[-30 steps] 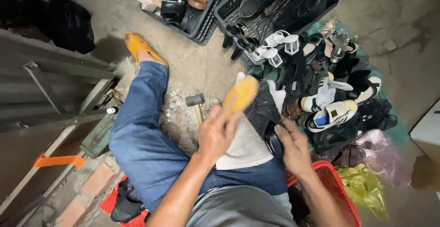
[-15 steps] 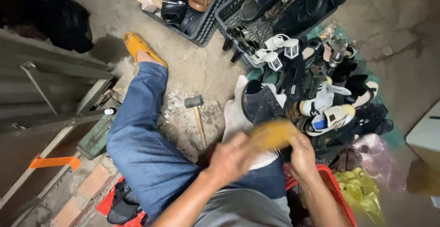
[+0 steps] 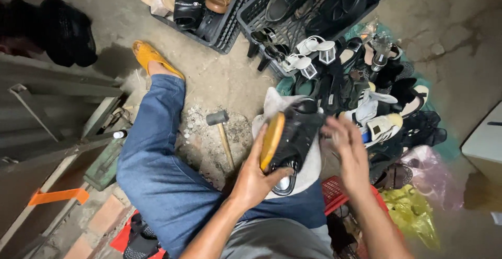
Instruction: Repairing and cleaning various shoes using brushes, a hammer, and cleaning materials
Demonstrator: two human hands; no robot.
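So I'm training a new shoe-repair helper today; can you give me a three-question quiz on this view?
1. True or false: the hammer lies on the floor, untouched.
2. Which hand grips the tan-soled shoe? A) left hand B) right hand
3. What colour is the slipper on the outstretched foot?

Key: 1 true. 2 A; the right hand is open beside the black shoe on the lap, fingers blurred. 3 Orange-yellow.

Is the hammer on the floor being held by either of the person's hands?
No, the hammer lies untouched on the floor; the left hand holds a black shoe.
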